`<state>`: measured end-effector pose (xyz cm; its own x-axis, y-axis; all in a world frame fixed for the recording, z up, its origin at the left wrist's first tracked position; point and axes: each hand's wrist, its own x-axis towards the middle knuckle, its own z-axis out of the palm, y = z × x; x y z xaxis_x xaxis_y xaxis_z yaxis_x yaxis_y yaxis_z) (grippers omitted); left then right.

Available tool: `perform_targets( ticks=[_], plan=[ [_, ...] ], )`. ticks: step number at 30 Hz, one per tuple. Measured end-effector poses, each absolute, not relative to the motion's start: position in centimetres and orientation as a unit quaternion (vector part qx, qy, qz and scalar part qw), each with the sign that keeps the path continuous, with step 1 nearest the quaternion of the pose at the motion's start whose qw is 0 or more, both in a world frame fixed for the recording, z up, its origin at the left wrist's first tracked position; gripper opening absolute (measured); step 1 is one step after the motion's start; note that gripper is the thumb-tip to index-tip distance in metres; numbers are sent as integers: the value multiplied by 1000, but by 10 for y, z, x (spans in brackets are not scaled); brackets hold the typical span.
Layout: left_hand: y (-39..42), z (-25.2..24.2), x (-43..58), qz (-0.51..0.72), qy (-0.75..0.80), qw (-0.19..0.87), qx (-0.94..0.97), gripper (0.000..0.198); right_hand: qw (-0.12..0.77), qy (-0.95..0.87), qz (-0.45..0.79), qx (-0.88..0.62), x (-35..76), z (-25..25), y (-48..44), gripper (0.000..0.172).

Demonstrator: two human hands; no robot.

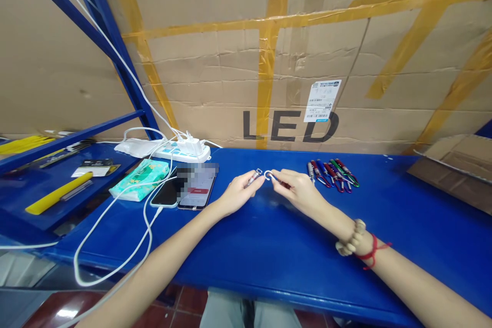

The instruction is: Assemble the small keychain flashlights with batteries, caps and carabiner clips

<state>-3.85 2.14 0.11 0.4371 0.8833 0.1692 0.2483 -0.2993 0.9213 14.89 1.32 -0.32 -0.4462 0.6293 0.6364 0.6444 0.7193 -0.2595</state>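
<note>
My left hand (238, 195) is closed on a small silver metal piece, perhaps the end of a keychain flashlight (253, 178), with a little loop at its tip. Facing it, my right hand (300, 190) pinches a silver carabiner (268, 174), whose curved hook points left. The loop and the hook are close together; I cannot tell if they touch. Right of my right hand lies a cluster of keychain flashlights (331, 168) in silver, red, blue, purple and green, with carabiners attached.
Two phones (198, 187) lie left of my hands, beside a tissue pack (140, 180) and a white power strip (203, 154) with looping cables. A yellow-handled tool (57, 193) is farther left. An open cardboard box (457, 164) stands right; taped cardboard (215, 77) walls the back.
</note>
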Motion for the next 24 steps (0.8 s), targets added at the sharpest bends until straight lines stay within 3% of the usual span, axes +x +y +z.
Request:
perform_targets(
  ticks=[6,11,20,24],
  plan=[
    [22,-4,-37,322,363,384,785,33,433,-831,-121,-329,145,-1,10,26],
    [17,-2,-34,298,356,433,772,27,420,-841,-131,-316,142,-2,8,25],
    [15,3,-32,314,331,560,691,34,421,-841,-127,-314,145,-3,10,26],
    [19,2,-33,328,354,542,688,32,387,-852,-77,-344,146,-6,11,31]
  ],
)
